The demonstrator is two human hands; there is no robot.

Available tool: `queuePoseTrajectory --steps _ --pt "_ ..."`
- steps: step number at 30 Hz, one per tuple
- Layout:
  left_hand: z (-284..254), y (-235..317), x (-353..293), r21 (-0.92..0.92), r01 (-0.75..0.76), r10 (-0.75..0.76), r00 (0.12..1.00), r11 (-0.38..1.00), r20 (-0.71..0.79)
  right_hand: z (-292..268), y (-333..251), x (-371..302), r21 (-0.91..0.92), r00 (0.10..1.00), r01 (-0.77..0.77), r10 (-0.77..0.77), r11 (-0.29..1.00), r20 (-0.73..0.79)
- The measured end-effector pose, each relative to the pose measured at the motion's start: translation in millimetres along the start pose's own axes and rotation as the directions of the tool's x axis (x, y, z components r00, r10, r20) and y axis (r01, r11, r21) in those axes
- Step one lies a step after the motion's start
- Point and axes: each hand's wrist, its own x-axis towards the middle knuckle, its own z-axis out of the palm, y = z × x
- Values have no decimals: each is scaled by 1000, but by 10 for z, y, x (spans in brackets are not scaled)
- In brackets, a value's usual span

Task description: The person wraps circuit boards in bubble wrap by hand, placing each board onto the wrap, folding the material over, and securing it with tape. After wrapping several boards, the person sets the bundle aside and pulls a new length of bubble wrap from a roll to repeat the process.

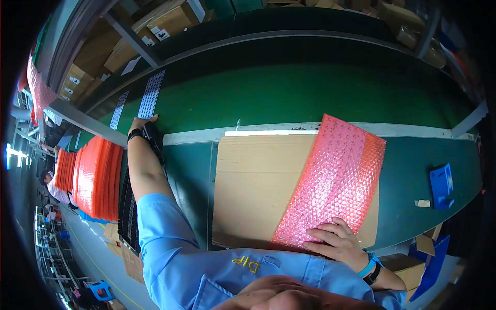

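A pink bubble-wrap bag [330,181] lies slanted over a flat brown cardboard sheet [253,181] in front of me. A paler patterned band shows through its upper part. My right hand [338,243] rests on the bag's near end, its fingers stretched out over the bubbles. To the far left, my left arm reaches out, and my left hand [143,123] is at the near end of a white patterned strip [152,95] on the green belt. A black ridged rack [152,138] lies right beside that hand. Its fingers are mostly hidden, so a hold cannot be made out.
Another patterned strip [119,109] lies farther left on the green belt [248,93]. Stacked red-orange bubble bags [98,178] stand left of my arm. A blue plastic holder [442,186] sits at the right. Metal posts and a rail [289,34] frame the belt; cartons [175,20] lie beyond.
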Motion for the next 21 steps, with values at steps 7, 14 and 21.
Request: queuePoseTrajectory --steps 7,14,21 --pt "179 1070 -829 172 241 -187 941 955 -281 -10 -42 13 27 1000 -15 15 1000 8" --pt "11 1497 -1453 -329 -144 191 975 933 114 8 -54 2 66 999 17 -14 998 -47" --pt "770 1796 -3937 -820 -305 736 648 485 194 32 0 -82 211 993 69 -47 975 -107"
